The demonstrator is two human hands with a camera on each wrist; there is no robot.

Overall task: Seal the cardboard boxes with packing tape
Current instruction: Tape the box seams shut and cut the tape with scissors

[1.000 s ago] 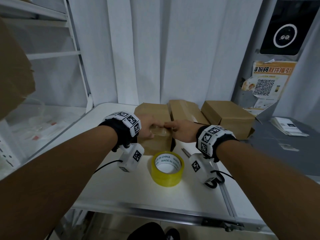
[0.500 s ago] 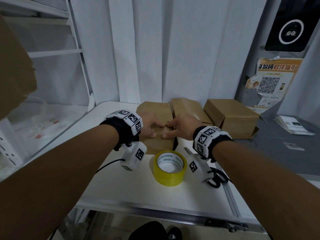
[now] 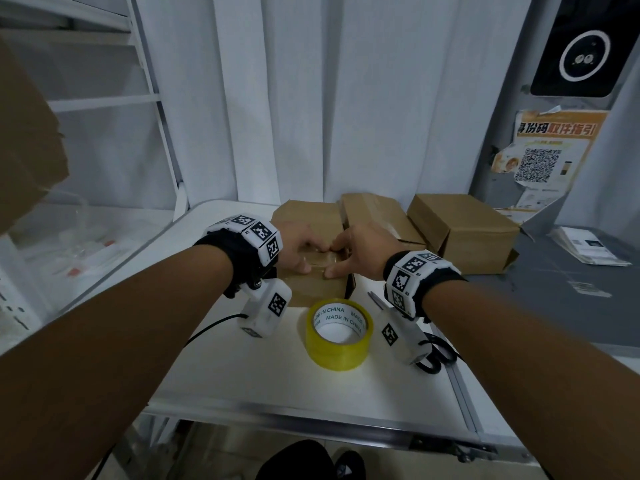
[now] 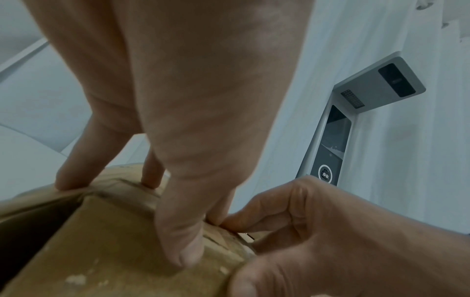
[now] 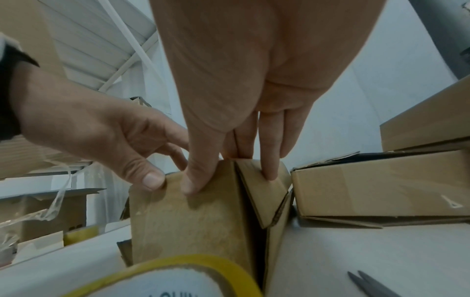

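Boxes: three cardboard boxes stand at the back of the white surface (image 3: 221,382); the near box (image 3: 313,285) is the one in hand, a second box (image 3: 381,216) just beside it, a third box (image 3: 464,230) further right.
Left hand: left hand (image 3: 298,247) rests on top of the near box, thumb pressed flat on its front face and fingertips down on the top; it grips nothing, fingers only lightly bent.
Right hand: right hand (image 3: 363,251) mirrors it, thumb on the front face, fingers pressing the top and the loose side flap; open, pressing.
Tape strip: a glossy band seems to run over the top front edge under both thumbs; where it ends I cannot tell.
Step, judged: smoothing tape down over the edge.
Doing it well: rub outward from the middle with both thumbs, carry the strip firmly round the corner, and hold the side flap shut while pressing so the seam closes without a bubble.
Tape roll: yellow roll (image 3: 339,336) lies flat in front of the near box, apart from it.
Scissors: scissors (image 3: 434,356) lie by the right wrist, partly hidden.
Writing: roll core reads "MADE IN CHINA", repeated; an orange poster (image 3: 547,147) on the wall carries Chinese characters and a QR code, small print unreadable.
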